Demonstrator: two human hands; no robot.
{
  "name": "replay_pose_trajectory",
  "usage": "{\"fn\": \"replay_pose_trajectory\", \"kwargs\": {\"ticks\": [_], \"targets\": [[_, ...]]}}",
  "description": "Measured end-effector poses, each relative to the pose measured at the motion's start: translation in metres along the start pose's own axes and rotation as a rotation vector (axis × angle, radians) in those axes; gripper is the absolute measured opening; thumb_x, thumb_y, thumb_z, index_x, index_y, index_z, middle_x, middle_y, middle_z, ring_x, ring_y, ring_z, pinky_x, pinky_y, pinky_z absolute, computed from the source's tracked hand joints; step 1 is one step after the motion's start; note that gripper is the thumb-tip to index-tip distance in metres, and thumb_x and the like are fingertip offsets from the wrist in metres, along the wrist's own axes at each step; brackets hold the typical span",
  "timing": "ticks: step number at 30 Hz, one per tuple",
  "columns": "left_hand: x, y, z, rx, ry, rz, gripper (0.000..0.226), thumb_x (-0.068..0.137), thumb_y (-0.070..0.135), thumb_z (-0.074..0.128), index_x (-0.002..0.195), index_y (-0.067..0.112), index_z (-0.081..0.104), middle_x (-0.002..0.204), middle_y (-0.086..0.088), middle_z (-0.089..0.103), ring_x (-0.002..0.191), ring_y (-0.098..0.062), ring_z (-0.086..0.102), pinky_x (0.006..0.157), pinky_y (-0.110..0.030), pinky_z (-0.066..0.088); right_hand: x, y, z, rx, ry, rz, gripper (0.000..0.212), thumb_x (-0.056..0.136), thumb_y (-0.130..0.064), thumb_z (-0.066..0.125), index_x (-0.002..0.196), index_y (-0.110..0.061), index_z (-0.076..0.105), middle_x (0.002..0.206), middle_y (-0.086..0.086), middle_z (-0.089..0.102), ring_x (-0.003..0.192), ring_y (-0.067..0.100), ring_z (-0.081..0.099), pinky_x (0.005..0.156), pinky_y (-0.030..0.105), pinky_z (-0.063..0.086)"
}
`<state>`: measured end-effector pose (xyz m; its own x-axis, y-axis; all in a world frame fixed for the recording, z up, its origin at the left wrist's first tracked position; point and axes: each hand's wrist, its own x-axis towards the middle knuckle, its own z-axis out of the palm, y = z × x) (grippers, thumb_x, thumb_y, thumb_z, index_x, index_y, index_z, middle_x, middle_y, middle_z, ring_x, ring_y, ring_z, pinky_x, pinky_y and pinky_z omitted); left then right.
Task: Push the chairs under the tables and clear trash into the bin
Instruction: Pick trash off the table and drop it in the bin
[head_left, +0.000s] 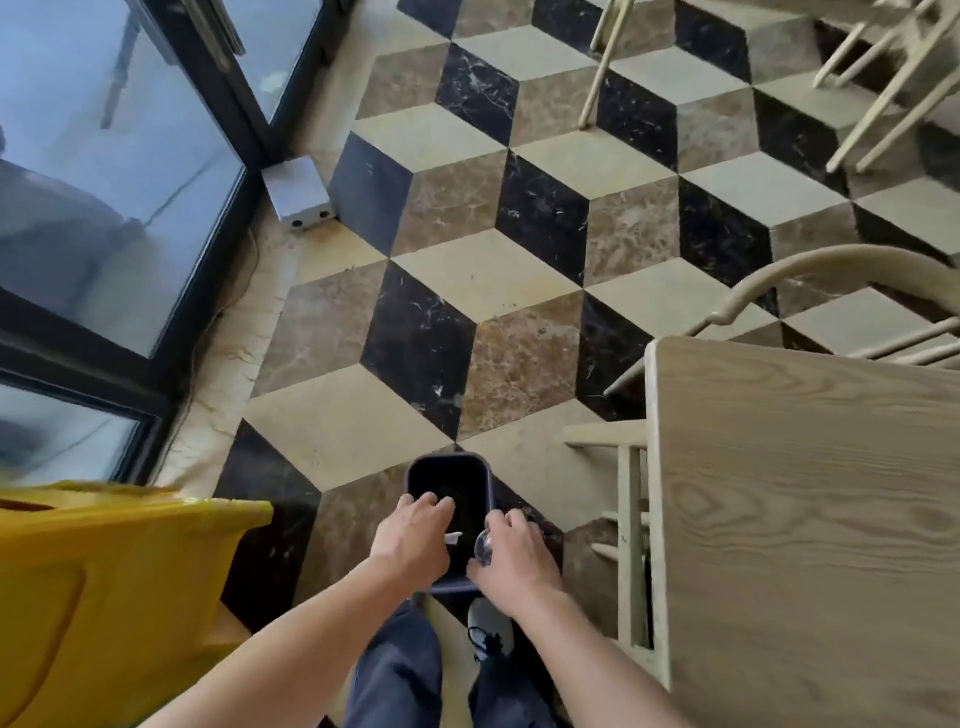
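While the trash step is under way, the left hand (410, 540) hovers over the bin (448, 457), a white scrap (455, 538) at its thumb, pinched or loose I cannot tell. The right hand (514, 561) clutches a clear cup (483, 548) just at the rim. Next, probably: release both over the opening.

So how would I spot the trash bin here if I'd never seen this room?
Find the pale wooden table on the right. Just left of it, on the cube-patterned floor, stands the bin, under the left hand and right hand. It is small, dark and open-topped, unlike the bulky yellow object further left.
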<state>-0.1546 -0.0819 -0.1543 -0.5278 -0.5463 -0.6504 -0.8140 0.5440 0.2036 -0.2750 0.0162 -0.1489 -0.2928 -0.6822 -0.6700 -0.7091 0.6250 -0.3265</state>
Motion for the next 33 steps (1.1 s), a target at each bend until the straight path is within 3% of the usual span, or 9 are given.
{"fn": "replay_pose_trajectory", "kwargs": {"ticks": [10,17,22,26,33], "targets": [[0.086,-0.082,0.027,0.037,-0.105,0.007,0.027,0.091,0.012,0.050,0.118,0.016,0.054,0.113,-0.007,0.056,0.112,-0.030,0.054,0.084,-0.043,0.054,0.084,-0.033,0.059,0.033,-0.008,0.113,0.058,0.092,-0.041,0.066,0.141,-0.024,0.040,0.139,0.000,0.041,0.124,0.026,0.042,0.093,0.036,0.047],[0.072,-0.098,-0.015,0.133,-0.108,0.059,0.030,0.089,0.014,0.051,0.119,0.018,0.053,0.110,-0.005,0.055,0.107,-0.029,0.056,0.077,-0.039,0.052,0.061,-0.054,0.037,0.007,0.015,0.177,0.036,0.098,-0.034,0.056,0.129,-0.019,0.046,0.130,0.005,0.046,0.121,0.027,0.046,0.084,0.037,0.047],[0.048,-0.063,-0.076,0.196,-0.030,0.183,0.033,0.089,0.010,0.047,0.118,0.020,0.057,0.107,-0.004,0.056,0.100,-0.028,0.060,0.071,-0.037,0.053,0.018,-0.044,-0.011,0.079,0.112,0.260,0.026,0.098,-0.029,0.052,0.120,-0.015,0.052,0.124,0.008,0.055,0.114,0.029,0.054,0.087,0.040,0.049],[0.025,-0.011,-0.113,0.272,0.044,0.311,0.026,0.089,0.012,0.049,0.112,0.016,0.060,0.105,-0.006,0.058,0.097,-0.029,0.062,0.074,-0.041,0.056,-0.029,-0.021,-0.053,0.091,0.220,0.350,0.022,0.098,-0.029,0.053,0.114,-0.014,0.055,0.119,0.009,0.058,0.108,0.030,0.057,0.080,0.037,0.045],[-0.040,0.105,-0.113,0.461,0.053,0.591,0.028,0.093,0.026,0.052,0.119,0.016,0.054,0.099,-0.002,0.053,0.087,-0.023,0.056,0.074,-0.035,0.054,-0.147,0.040,-0.052,0.205,0.432,0.575,0.023,0.097,-0.033,0.057,0.114,-0.017,0.057,0.116,0.007,0.060,0.103,0.028,0.061,0.076,0.035,0.046]]}}
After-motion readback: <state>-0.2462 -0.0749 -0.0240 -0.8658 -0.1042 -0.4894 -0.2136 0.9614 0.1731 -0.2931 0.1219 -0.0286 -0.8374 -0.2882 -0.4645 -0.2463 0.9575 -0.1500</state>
